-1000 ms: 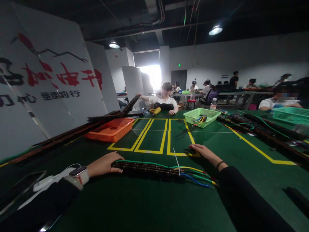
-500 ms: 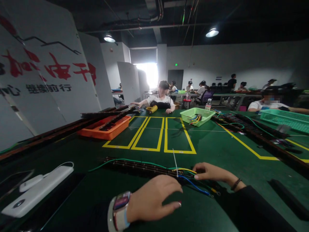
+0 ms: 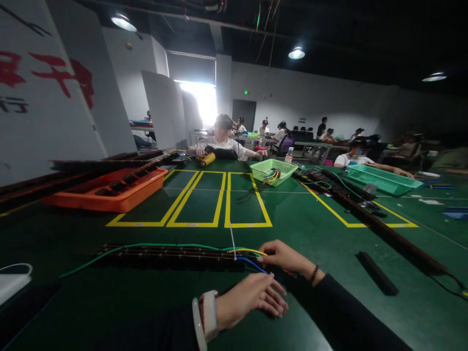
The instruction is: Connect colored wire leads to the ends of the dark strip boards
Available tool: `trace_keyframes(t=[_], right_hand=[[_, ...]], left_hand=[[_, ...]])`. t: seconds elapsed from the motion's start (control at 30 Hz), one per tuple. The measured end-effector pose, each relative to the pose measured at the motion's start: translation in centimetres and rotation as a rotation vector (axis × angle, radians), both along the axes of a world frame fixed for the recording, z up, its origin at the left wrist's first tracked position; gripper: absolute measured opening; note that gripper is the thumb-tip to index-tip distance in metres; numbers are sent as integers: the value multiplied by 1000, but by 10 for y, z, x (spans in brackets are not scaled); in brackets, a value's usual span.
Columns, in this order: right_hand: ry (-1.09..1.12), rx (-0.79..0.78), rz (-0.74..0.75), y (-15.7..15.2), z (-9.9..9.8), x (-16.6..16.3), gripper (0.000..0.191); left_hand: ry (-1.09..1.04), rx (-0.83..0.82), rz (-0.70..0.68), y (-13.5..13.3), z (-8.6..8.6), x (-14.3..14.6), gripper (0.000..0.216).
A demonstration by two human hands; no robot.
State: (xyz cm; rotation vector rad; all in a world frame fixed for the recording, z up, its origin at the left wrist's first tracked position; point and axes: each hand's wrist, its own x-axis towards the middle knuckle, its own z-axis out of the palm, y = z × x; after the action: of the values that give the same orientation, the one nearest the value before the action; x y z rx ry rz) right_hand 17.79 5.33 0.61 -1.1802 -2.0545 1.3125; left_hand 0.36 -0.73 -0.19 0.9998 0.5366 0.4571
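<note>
On the green counter, spotting a slim dark bar at seven o'clock, laced with green, yellow, blue wires; seeing left hand spread, right hand narrowed at five, can't tell if gripping.

Smooth plastic and dull cloth over a softly glossy green tabletop.
The green wire and blue wire have smooth plastic coatings; the white cable tie looks like slick plastic. Metallic glints line the dark strip. Orange tray and light-green basket are plastic, the black sleeve matt cloth.
</note>
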Motion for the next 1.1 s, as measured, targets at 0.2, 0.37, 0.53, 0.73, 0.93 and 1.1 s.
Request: trace_keyframes(t=[0.2,0.37,0.53,0.73,0.93,1.1], right_hand=[[-113,371,-132,-4,-4,-12,27],[-249,779,-108,-7,-9,-12,12],[-428,1045,-91,-14,-8,-15,17],[-692,1204,-6,-24,-1,-27,19],[-753,1140,138,-31,9,-38,16],[-417,839,-3,-26,6,-33,22]], left_hand=[[-120,-311,140,5,3,-5,39],[-159,-387,194,8,5,-4,47],[-225,-376,217,10,1,-4,48],[-302,-388,350,10,0,-2,24],[-287,-441,433,8,5,-2,26],[-294,-399,393,9,4,-4,37]])
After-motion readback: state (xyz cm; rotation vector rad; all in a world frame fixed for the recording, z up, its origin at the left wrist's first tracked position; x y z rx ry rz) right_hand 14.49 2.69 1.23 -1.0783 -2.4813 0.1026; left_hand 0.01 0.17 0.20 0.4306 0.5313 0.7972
